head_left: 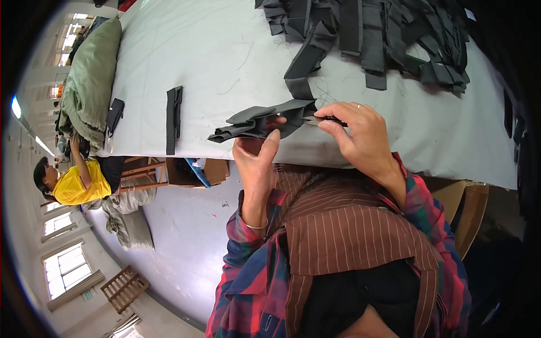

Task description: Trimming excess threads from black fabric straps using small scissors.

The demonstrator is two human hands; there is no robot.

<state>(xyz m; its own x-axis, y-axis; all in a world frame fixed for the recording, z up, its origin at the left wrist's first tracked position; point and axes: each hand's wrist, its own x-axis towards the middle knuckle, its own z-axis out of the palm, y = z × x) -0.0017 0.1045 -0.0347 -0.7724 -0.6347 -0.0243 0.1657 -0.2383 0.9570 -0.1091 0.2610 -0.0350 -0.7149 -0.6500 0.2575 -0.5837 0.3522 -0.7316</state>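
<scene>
My left hand [256, 160] is closed on a folded dark grey fabric strip [253, 117], thumb in front and fingers behind, just above the table's near edge. From this bundle the strip runs up to the right, towards the heap of strips [360, 42]. In my right hand [363, 132], thumb and forefinger pinch small thread snips [310, 120] with pointed metal blades and a dark handle. The blades point left, right at the strip's edge. Whether they touch the cloth I cannot tell.
A white-covered table [208, 56] bears loose threads and a separate folded strip [173, 120] at left. Farther left are a large pale green sack [93, 79] and a person in a yellow shirt [87, 183]. Cardboard boxes [217, 172] stand below the table edge.
</scene>
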